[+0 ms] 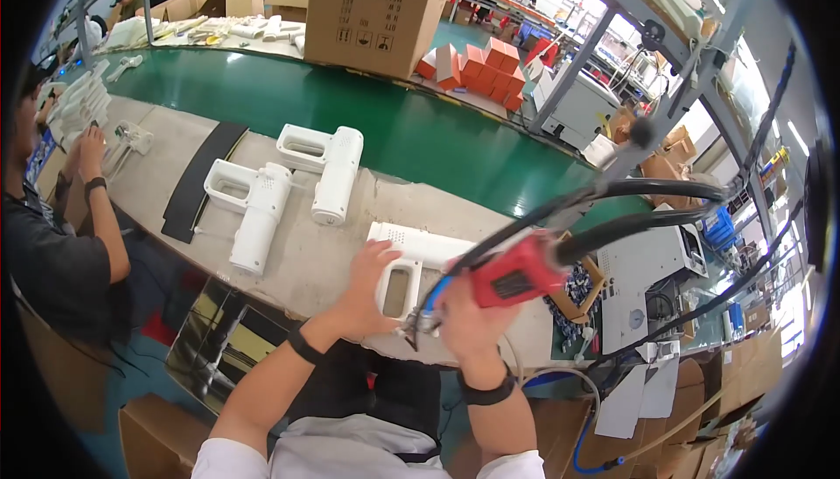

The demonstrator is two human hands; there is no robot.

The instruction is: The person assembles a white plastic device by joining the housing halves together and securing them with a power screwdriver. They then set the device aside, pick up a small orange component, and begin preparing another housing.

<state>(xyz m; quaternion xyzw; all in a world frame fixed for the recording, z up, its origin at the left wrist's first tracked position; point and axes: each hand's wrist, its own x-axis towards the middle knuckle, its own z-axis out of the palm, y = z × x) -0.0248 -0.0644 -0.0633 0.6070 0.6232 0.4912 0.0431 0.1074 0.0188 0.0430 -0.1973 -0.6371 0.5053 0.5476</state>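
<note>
My right hand is wrapped round a red power screwdriver with thick black cables running off its back end. Its tip points down and left, close to the handle of a white plastic gun-shaped housing that lies on the bench. With fingers and thumb closed about the looped handle, my left hand steadies this housing. Exactly where the tip touches is hard to make out. Two similar white housings, a nearer one and a farther one, lie to the left on the grey-beige work surface.
A black strip lies left of the housings. Beyond runs a green conveyor belt, with a large cardboard box and orange boxes behind it. A small-parts tray sits right. At far left a co-worker handles white parts.
</note>
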